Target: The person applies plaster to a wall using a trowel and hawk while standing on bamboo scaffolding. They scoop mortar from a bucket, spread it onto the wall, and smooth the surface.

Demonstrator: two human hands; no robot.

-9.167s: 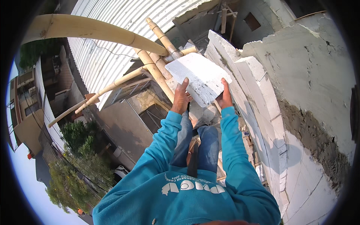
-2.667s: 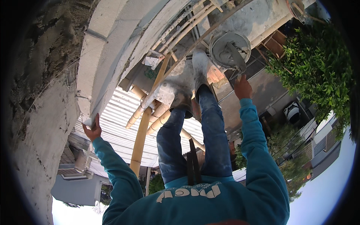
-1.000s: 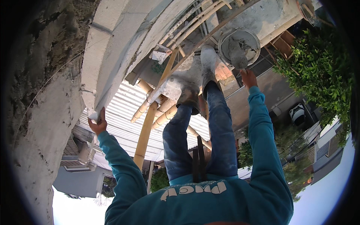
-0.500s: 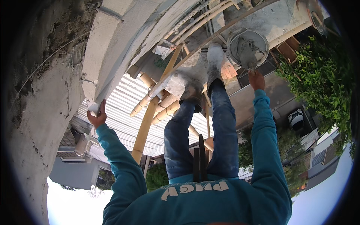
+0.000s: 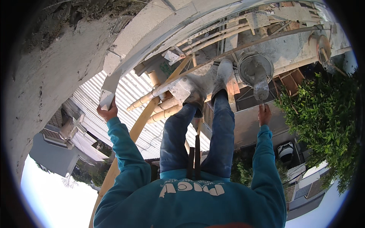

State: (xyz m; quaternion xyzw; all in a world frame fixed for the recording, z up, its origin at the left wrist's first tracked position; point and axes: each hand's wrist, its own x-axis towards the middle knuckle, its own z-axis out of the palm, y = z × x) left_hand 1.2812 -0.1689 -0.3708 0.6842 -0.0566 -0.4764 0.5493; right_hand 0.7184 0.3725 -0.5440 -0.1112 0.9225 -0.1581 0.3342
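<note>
My right hand [image 5: 264,114] is closed round the handle of a trowel [image 5: 261,90]. Grey wet mortar covers its blade, which is at the near rim of a round bucket [image 5: 270,72] holding more mortar. Over on the left, my left hand [image 5: 108,110] has its thumb and fingers round a pale grey, flat-ended piece [image 5: 107,97], smeared with mortar. That piece lines up with the lower end of a long plastered ledge [image 5: 131,62]; I cannot tell whether it is joined to the ledge.
My dusty boots stand on a mortar-stained platform [image 5: 199,78] among bamboo poles [image 5: 166,114]. A rough wall [image 5: 49,79] rises at the left. Corrugated roofing [image 5: 89,93] lies far below, with a parked car [image 5: 285,152]. Leafy branches [image 5: 319,117] fill the right side.
The trowel has come out of the bucket toward me, its loaded blade now showing at the rim. My left hand stays at the ledge's end. The whole view has shifted.
</note>
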